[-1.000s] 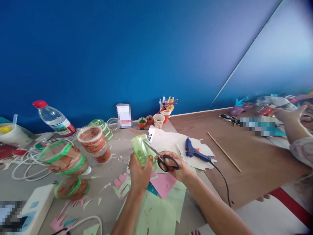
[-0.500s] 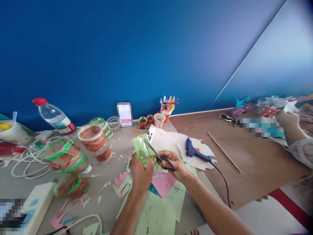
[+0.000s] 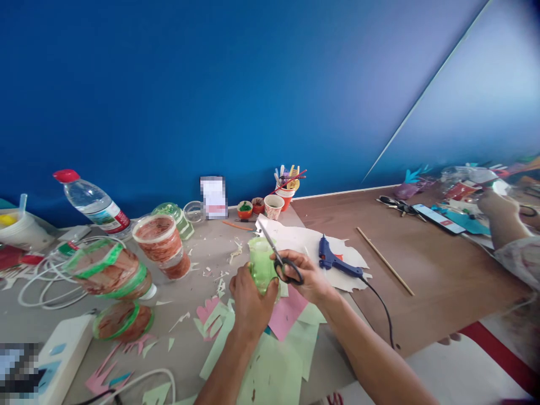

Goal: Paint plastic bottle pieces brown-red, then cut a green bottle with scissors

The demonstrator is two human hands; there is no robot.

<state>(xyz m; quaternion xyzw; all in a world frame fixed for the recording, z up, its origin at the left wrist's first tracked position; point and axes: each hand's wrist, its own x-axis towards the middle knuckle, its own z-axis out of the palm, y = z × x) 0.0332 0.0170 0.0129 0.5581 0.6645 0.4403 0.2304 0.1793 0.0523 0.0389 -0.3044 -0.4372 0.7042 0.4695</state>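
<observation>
My left hand (image 3: 253, 298) grips a clear green plastic piece (image 3: 262, 264), which looks like part of a cut bottle, and holds it upright. In my right hand (image 3: 306, 275) are black-handled scissors (image 3: 270, 239), their blades pointing up and away beside the plastic's right edge. The blades look closed. Below my hands lie pink paper (image 3: 287, 315) and light green sheets (image 3: 274, 365). Just beyond, a blue glue gun (image 3: 337, 259) rests on white cut paper (image 3: 304, 239).
Brown-painted plastic cups (image 3: 162, 242), a water bottle (image 3: 95, 205) and a white power strip (image 3: 63, 360) stand at left. A cup of brushes (image 3: 287, 194) is by the wall. A wooden stick (image 3: 383, 259) lies at right, near a phone (image 3: 439, 218) and another person's hand (image 3: 500, 211).
The scissors have come away from the plastic piece and their blades point more upright. My left hand has moved right and turned the piece upright.
</observation>
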